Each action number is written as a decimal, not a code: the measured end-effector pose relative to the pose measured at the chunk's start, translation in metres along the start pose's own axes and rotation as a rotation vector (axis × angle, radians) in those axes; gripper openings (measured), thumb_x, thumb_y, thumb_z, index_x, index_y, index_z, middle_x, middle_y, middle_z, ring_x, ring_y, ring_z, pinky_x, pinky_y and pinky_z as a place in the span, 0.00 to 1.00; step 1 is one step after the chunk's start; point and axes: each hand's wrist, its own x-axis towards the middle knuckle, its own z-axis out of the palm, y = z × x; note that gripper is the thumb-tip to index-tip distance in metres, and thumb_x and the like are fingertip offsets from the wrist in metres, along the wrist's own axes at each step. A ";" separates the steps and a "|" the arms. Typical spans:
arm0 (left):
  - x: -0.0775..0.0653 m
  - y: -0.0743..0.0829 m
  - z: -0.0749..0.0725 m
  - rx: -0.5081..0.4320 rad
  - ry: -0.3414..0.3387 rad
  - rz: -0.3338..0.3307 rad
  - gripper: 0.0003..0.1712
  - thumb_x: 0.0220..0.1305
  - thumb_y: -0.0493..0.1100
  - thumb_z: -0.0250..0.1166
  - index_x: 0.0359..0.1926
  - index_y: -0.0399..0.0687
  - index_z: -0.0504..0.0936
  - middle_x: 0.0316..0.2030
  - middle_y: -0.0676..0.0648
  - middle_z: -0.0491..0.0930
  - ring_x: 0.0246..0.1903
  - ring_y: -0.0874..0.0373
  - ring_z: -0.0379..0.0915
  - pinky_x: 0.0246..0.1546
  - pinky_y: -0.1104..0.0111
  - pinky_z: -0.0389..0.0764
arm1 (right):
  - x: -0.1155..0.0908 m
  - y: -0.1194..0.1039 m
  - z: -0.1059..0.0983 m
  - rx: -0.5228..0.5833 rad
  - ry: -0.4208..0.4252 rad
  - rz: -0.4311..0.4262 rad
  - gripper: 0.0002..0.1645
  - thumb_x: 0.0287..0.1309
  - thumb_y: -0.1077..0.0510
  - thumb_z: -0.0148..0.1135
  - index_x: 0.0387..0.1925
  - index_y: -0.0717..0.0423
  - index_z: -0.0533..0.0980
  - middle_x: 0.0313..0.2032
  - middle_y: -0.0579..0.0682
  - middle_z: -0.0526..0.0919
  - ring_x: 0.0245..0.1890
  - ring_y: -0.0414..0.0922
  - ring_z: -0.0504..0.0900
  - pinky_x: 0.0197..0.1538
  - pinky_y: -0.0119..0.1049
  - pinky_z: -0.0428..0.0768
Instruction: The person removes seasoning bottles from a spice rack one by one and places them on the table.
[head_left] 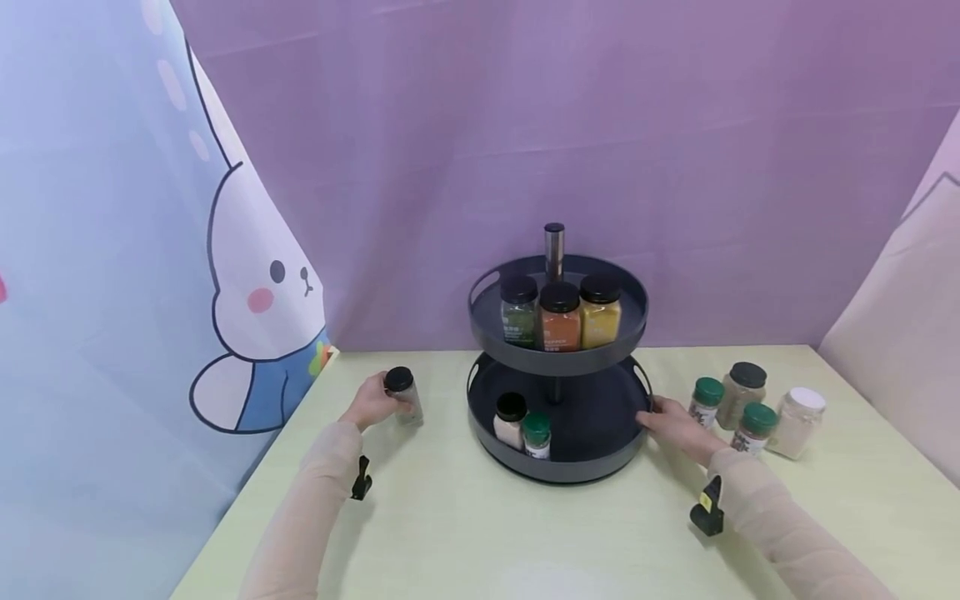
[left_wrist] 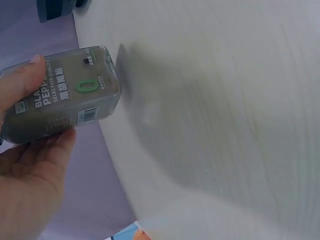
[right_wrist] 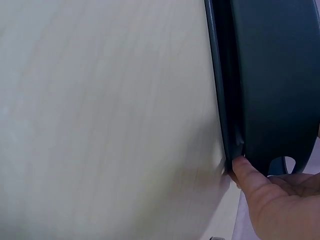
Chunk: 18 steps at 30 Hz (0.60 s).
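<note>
On the left of the head view my left hand (head_left: 372, 402) grips a black pepper jar (head_left: 407, 400) with a black lid. Its printed label faces the left wrist camera, with the thumb on one side and fingers beneath. My right hand (head_left: 682, 429) holds the right edge of a dark two-tier round spice rack (head_left: 592, 454), at the lower tray near its handle cutout. In the right wrist view one fingertip (right_wrist: 241, 164) touches the tray's base edge. A black-lidded jar (head_left: 510, 423) and a green-capped jar (head_left: 537, 437) stand on the lower tray.
The upper tray (head_left: 495, 354) bears jars of green (head_left: 519, 321), orange (head_left: 560, 325) and yellow (head_left: 602, 321) spice. Right of the rack, by my right forearm, stand two green-capped jars (head_left: 752, 429), a dark-lidded jar (head_left: 742, 396) and a white-lidded jar (head_left: 798, 423). A purple cloth (head_left: 420, 167) hangs behind.
</note>
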 end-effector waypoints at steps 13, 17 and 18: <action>-0.001 -0.008 0.002 0.006 -0.037 0.018 0.32 0.43 0.35 0.71 0.51 0.31 0.71 0.47 0.34 0.76 0.49 0.42 0.72 0.54 0.52 0.71 | 0.000 -0.003 0.001 -0.010 0.006 0.035 0.38 0.67 0.56 0.42 0.64 0.81 0.42 0.63 0.79 0.47 0.64 0.70 0.49 0.65 0.59 0.56; -0.001 -0.009 0.004 -0.017 -0.056 0.013 0.31 0.45 0.35 0.70 0.53 0.33 0.71 0.49 0.35 0.76 0.50 0.42 0.71 0.55 0.51 0.71 | 0.000 -0.004 0.000 -0.012 0.004 0.039 0.38 0.67 0.56 0.42 0.64 0.81 0.42 0.63 0.79 0.47 0.64 0.70 0.50 0.65 0.59 0.57; -0.001 -0.009 0.004 -0.023 -0.057 0.010 0.32 0.45 0.36 0.71 0.53 0.33 0.71 0.49 0.35 0.76 0.50 0.42 0.71 0.55 0.51 0.70 | -0.001 -0.004 0.000 -0.013 0.002 0.040 0.38 0.67 0.56 0.42 0.64 0.81 0.42 0.63 0.79 0.47 0.64 0.70 0.50 0.65 0.59 0.57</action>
